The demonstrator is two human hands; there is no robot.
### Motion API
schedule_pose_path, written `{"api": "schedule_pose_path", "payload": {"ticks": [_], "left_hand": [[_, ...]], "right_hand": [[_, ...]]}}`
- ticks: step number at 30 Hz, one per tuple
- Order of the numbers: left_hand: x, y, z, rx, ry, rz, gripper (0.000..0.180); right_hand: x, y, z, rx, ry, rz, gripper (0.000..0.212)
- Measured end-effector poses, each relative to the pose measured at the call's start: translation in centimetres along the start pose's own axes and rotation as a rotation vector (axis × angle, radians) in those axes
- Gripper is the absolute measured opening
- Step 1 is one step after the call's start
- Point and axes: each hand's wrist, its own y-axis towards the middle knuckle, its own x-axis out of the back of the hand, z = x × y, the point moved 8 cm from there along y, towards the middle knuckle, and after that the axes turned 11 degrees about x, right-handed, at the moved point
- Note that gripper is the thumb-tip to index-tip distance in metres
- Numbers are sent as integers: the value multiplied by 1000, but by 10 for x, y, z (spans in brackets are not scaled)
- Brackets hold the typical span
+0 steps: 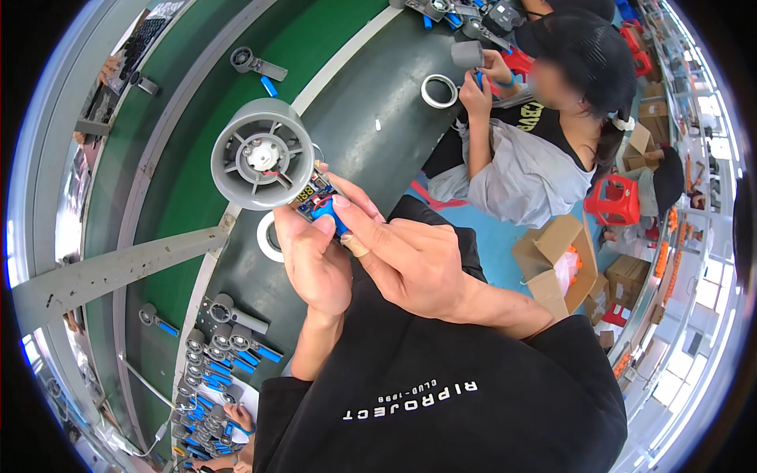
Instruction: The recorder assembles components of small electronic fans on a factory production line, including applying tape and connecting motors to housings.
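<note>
My left hand [315, 264] is closed around the open handle of a grey handheld fan [229, 185], whose round slatted housing points up toward me. A white hub and a bit of red wire show inside the housing. In the handle lie a circuit board [311, 195] and a blue cylindrical battery [327, 213]. The fingers of my right hand [422, 264] are closed over the battery, with thumb and index finger pressing near it; one finger wears a tan wrap. Part of the handle is hidden behind my fingers. A white ring [265, 240] lies beside my left wrist.
A green conveyor belt [177, 229] runs along the left, carrying a fan part [256, 63]. Several grey fans with blue batteries [217, 363] crowd the lower left. Another person [520, 158] works at upper right, near a second white ring [439, 91]. Cardboard boxes [552, 260] stand on the floor.
</note>
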Motion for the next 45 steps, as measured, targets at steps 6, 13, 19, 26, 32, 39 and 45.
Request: {"api": "schedule_pose_path", "payload": {"ticks": [6, 13, 19, 26, 32, 39, 45], "left_hand": [[5, -3, 4, 17, -4, 38, 52], [19, -9, 0, -129, 164, -332, 49], [31, 1, 7, -11, 114, -208, 40], [23, 4, 3, 49, -88, -127, 34], [15, 1, -7, -12, 73, -234, 28], [9, 1, -10, 29, 45, -209, 26], [6, 6, -4, 65, 13, -155, 32]], "right_hand": [[-3, 0, -8, -93, 154, 71, 35], [-1, 6, -14, -239, 131, 192, 32], [-6, 7, -11, -175, 191, 230, 33], [-10, 2, 0, -54, 142, 165, 38], [-6, 0, 7, 19, 105, 136, 40], [-10, -5, 7, -4, 111, 133, 41], [-13, -5, -6, -211, 213, 108, 35]]}}
